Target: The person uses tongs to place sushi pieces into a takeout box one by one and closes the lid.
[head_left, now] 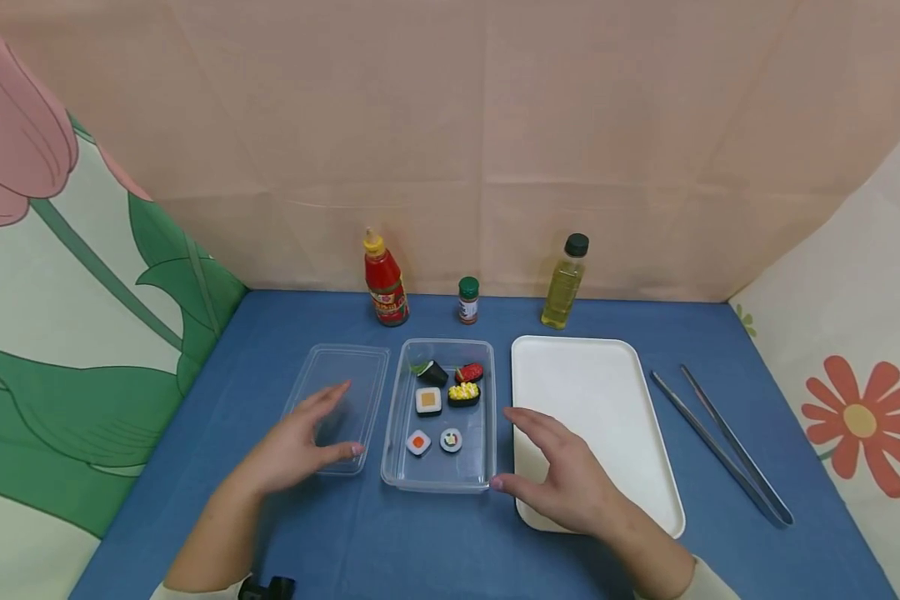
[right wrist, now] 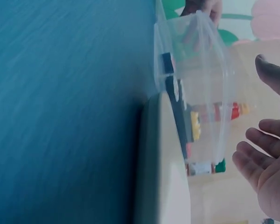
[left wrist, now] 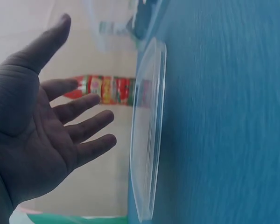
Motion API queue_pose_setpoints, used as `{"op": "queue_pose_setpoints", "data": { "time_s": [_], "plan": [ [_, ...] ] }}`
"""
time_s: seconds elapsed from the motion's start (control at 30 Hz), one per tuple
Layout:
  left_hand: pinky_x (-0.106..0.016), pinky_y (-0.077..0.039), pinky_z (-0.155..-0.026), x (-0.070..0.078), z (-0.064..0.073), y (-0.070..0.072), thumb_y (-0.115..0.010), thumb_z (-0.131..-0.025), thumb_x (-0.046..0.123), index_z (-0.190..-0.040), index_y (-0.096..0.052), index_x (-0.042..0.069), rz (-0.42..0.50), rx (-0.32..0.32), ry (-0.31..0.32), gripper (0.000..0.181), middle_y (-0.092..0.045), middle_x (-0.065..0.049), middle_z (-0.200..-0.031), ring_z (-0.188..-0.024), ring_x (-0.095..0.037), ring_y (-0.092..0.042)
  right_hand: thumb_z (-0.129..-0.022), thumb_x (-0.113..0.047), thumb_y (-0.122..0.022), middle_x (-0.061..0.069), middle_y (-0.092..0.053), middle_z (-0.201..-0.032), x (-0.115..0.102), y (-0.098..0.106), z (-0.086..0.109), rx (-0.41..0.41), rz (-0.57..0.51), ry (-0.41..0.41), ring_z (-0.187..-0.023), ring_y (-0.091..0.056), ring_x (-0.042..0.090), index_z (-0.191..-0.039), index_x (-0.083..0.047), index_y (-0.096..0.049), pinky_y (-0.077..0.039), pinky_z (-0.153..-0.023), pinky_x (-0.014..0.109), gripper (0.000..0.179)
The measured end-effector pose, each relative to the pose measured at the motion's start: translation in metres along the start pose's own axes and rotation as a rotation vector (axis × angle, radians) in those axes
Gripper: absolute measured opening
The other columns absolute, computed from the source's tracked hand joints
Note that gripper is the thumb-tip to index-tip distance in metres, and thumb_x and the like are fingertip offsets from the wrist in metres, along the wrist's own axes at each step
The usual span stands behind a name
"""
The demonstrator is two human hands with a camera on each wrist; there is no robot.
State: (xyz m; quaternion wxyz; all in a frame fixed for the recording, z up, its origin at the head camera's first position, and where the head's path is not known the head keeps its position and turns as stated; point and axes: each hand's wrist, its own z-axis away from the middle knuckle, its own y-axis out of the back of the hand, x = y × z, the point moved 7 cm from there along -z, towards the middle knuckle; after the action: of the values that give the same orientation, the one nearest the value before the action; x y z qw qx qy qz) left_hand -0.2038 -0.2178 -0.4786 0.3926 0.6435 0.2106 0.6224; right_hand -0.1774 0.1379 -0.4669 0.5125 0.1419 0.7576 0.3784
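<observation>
Above the clear plastic lid (head_left: 345, 387) my left hand (head_left: 300, 442) hovers with its fingers extended and nothing in its grasp; the left wrist view shows a gap between hand and lid (left wrist: 148, 130). My right hand (head_left: 558, 471) is held over the left part of the white tray (head_left: 600, 375), empty, thumb near the container's lower right corner. Between the hands sits a clear plastic container (head_left: 438, 477). Inside it lie several sushi pieces, among them a corn-topped piece (head_left: 463, 393), a red-topped piece (head_left: 468, 372), a hand roll (head_left: 432, 373) and a small round roll (head_left: 451, 440).
Along the back stand a red sauce bottle (head_left: 386, 287), a small green-capped spice jar (head_left: 468, 301) and an oil bottle (head_left: 563, 287). Metal tongs (head_left: 727, 450) lie right of the tray on the blue cloth (head_left: 390, 550). Fabric walls bound the back and both sides.
</observation>
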Motion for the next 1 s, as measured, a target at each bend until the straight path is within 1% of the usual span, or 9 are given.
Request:
{"op": "queue_pose_setpoints", "data": {
  "time_s": [0.1,0.3,0.43,0.6,0.8,0.93,1.0],
  "plan": [
    [-0.071,-0.038,-0.107,-0.007,0.003,0.007,-0.083,-0.087,0.049,-0.162,-0.037,0.015,-0.021,0.027,-0.007,0.094,-0.035,-0.025,-0.162,-0.145,-0.052,-0.035,-0.083,-0.063,-0.079,-0.005,-0.052,-0.153,-0.009,-0.002,-0.003,-0.003,-0.009,0.025,-0.139,-0.053,0.02,-0.154,-0.023,-0.052,-0.051,-0.104,0.047,0.086],
    [-0.071,-0.039,-0.106,-0.018,0.008,0.02,-0.081,-0.089,0.049,-0.16,-0.041,0.011,-0.041,0.075,-0.031,0.089,-0.038,-0.023,-0.16,-0.144,-0.051,-0.038,-0.084,-0.061,-0.079,-0.008,-0.052,-0.152,-0.031,-0.008,-0.011,-0.021,-0.052,0.081,-0.139,-0.052,0.016,-0.153,-0.028,-0.052,-0.052,-0.103,0.044,0.082],
    [-0.071,-0.039,-0.105,-0.025,0.012,0.028,-0.08,-0.09,0.049,-0.159,-0.042,0.01,-0.056,0.094,-0.024,0.089,-0.039,-0.025,-0.159,-0.142,-0.053,-0.04,-0.084,-0.06,-0.08,-0.009,-0.052,-0.153,-0.046,-0.016,-0.017,-0.049,-0.084,0.111,-0.141,-0.049,0.014,-0.154,-0.028,-0.051,-0.052,-0.104,0.042,0.081],
    [-0.074,-0.038,-0.103,-0.033,0.017,0.034,-0.079,-0.091,0.049,-0.159,-0.041,0.008,-0.088,0.092,0.012,0.089,-0.038,-0.03,-0.157,-0.139,-0.056,-0.04,-0.086,-0.058,-0.079,-0.009,-0.051,-0.154,-0.068,-0.031,-0.024,-0.105,-0.114,0.164,-0.14,-0.048,0.012,-0.154,-0.026,-0.051,-0.052,-0.105,0.041,0.081],
    [-0.074,-0.037,-0.103,-0.043,0.023,0.038,-0.078,-0.091,0.051,-0.159,-0.04,0.004,-0.095,0.078,0.049,0.092,-0.037,-0.031,-0.157,-0.14,-0.057,-0.038,-0.09,-0.054,-0.078,-0.006,-0.05,-0.154,-0.09,-0.052,-0.029,-0.152,-0.117,0.228,-0.142,-0.046,0.013,-0.155,-0.023,-0.049,-0.048,-0.109,0.043,0.078],
    [-0.074,-0.037,-0.103,-0.049,0.027,0.039,-0.079,-0.09,0.051,-0.159,-0.038,0.002,-0.102,0.065,0.07,0.094,-0.036,-0.032,-0.157,-0.14,-0.059,-0.037,-0.093,-0.055,-0.074,-0.007,-0.05,-0.155,-0.102,-0.066,-0.032,-0.194,-0.112,0.234,-0.143,-0.046,0.015,-0.156,-0.023,-0.047,-0.046,-0.111,0.046,0.076],
    [-0.075,-0.037,-0.102,-0.052,0.029,0.038,-0.08,-0.089,0.05,-0.159,-0.038,0.002,-0.112,0.056,0.085,0.095,-0.037,-0.034,-0.156,-0.139,-0.06,-0.037,-0.094,-0.057,-0.071,-0.008,-0.048,-0.156,-0.108,-0.075,-0.033,-0.23,-0.101,0.222,-0.144,-0.045,0.016,-0.157,-0.024,-0.046,-0.044,-0.113,0.046,0.075]
  ]
}}
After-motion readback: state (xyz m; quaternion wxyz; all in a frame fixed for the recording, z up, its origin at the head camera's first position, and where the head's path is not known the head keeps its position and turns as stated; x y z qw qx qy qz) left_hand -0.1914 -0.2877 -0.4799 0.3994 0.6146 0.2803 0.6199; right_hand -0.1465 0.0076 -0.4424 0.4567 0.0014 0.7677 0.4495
